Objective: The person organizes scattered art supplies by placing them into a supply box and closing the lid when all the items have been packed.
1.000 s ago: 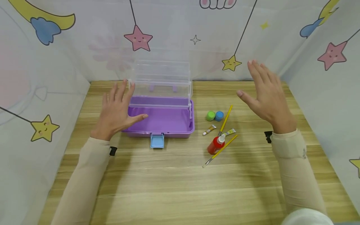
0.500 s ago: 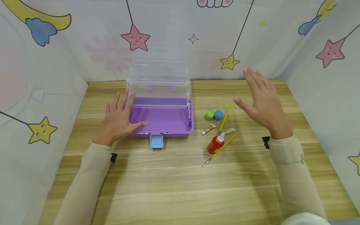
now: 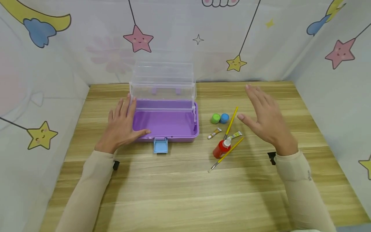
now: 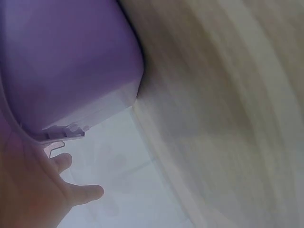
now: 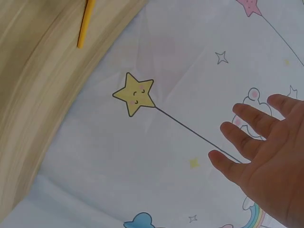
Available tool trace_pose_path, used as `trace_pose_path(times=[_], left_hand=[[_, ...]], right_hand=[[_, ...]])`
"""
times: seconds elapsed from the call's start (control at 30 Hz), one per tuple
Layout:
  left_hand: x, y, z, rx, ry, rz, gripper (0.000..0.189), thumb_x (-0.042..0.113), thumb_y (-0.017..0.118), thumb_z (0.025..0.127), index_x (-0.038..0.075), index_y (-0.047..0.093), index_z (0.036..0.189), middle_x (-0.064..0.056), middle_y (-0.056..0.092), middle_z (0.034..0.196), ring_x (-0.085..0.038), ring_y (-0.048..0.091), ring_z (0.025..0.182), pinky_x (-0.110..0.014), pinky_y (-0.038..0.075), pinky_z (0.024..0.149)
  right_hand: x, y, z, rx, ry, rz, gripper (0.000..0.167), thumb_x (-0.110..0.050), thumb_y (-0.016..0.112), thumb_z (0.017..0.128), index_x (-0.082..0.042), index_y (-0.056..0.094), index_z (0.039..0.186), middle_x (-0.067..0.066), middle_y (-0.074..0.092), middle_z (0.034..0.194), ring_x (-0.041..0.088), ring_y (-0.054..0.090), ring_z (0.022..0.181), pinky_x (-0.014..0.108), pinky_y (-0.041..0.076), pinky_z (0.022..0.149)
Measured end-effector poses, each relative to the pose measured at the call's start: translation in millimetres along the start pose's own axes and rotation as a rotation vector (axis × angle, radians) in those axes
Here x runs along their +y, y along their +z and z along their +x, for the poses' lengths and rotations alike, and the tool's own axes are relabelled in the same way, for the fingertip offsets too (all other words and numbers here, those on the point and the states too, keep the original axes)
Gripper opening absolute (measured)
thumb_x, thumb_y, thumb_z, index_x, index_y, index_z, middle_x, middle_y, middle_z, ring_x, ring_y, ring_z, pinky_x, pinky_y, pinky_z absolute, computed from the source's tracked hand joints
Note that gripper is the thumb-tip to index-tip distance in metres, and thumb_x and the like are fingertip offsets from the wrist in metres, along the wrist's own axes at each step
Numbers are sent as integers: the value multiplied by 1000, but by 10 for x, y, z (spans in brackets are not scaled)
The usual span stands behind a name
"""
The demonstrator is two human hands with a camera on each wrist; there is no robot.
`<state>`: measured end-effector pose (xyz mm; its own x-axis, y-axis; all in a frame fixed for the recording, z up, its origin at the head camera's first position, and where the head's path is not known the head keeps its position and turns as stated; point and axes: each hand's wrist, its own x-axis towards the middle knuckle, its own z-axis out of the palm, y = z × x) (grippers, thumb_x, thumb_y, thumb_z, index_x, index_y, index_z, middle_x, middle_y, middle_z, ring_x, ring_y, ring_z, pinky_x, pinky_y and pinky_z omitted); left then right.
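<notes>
A purple box [image 3: 165,124] stands on the table with its clear lid [image 3: 163,74] raised at the back and a light-blue latch [image 3: 160,146] hanging at the front. My left hand [image 3: 120,129] is spread over the box's left side, its thumb by the front rim; whether it touches cannot be told. The left wrist view shows the purple side wall [image 4: 71,57] close to that hand. To the right of the paints, my right hand [image 3: 268,120] hovers with straight fingers, holding nothing. Its fingers are spread in the right wrist view, in front of the patterned curtain [image 5: 171,95].
Right of the box lie a green paint pot [image 3: 215,118], a blue paint pot [image 3: 224,118], two small paint tubes, a red bottle [image 3: 221,149] with a white nozzle, and two yellow paintbrushes [image 3: 232,121]. Patterned curtains surround the wooden table [image 3: 185,199].
My left hand has come down a little toward the box's left side. My right hand has lowered and shifted slightly left. The box and painting things stay in place.
</notes>
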<state>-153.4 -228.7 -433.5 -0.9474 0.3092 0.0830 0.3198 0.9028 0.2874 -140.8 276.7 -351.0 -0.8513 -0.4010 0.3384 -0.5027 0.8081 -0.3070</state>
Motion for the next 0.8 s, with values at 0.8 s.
trace_pose_path(times=[0.8], left_hand=[[-34,-1,-101,-46,-24,-48,127,68,71,87,16,-9,171,-9,-17,177,-47,-4,161,-88,9,112]], right_hand=[[-24,343,-532,-25,-57,168,79,-62,46,107,-14,33,168,12,38,169,45,33,153,74,24,117]])
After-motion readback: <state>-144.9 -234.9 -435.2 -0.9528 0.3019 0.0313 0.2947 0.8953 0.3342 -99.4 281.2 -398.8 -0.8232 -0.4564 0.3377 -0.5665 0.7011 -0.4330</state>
